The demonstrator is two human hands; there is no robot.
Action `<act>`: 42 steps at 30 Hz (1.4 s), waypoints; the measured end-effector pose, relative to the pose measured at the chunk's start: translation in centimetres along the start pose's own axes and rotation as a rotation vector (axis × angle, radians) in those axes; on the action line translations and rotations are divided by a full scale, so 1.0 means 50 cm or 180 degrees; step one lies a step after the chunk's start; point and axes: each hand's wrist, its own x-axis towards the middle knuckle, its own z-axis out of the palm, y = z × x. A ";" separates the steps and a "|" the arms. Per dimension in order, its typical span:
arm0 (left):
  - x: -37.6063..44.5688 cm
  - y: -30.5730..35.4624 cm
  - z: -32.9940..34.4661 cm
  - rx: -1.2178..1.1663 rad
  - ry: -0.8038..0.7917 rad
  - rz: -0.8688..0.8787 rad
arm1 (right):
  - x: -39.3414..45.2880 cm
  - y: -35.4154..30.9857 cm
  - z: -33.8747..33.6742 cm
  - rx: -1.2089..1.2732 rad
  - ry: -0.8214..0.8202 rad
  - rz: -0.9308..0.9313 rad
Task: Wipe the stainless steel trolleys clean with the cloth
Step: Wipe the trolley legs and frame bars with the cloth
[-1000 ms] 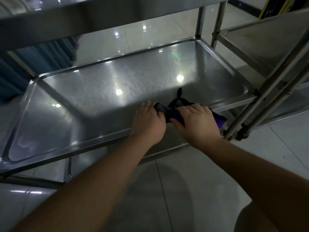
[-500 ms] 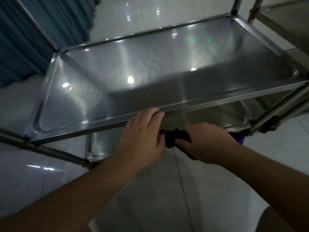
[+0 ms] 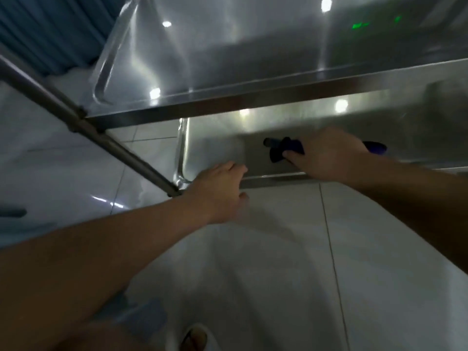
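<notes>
A stainless steel trolley fills the upper half of the view. Its middle shelf (image 3: 228, 59) is above, and its bottom shelf (image 3: 217, 145) lies near the floor. My right hand (image 3: 326, 153) presses a dark blue cloth (image 3: 283, 149) flat on the bottom shelf, and the cloth sticks out on both sides of the hand. My left hand (image 3: 217, 191) rests on the front rim of the bottom shelf near its left corner, fingers over the edge, apart from the cloth.
A slanted steel leg (image 3: 76, 117) of the trolley runs from the upper left down to the bottom shelf's corner. Blue curtain (image 3: 50, 26) hangs at the upper left. Glossy white floor tiles (image 3: 278, 249) lie below. A sandalled foot (image 3: 195, 338) shows at the bottom edge.
My view dropped from the middle shelf to the bottom shelf. Both hands moved down; the right hand carried the cloth onto the bottom shelf, and the left hand shifted from the middle rim to the bottom rim.
</notes>
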 end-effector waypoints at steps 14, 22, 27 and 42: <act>-0.046 -0.260 0.146 -0.0520 -0.0065 -0.0984 | 0.183 -0.241 0.106 0.0489 0.0938 -0.0567; -0.044 -0.400 0.202 -0.1268 0.0126 -0.2184 | 0.260 -0.403 0.176 0.0798 0.1294 -0.0719; -0.028 -0.401 0.188 -0.2928 0.1985 -0.1406 | 0.278 -0.466 0.261 0.0619 0.0800 -0.1261; 0.052 -0.365 0.143 -0.4693 0.2840 -0.1162 | 0.523 -0.456 0.281 0.0164 -0.0104 -0.1183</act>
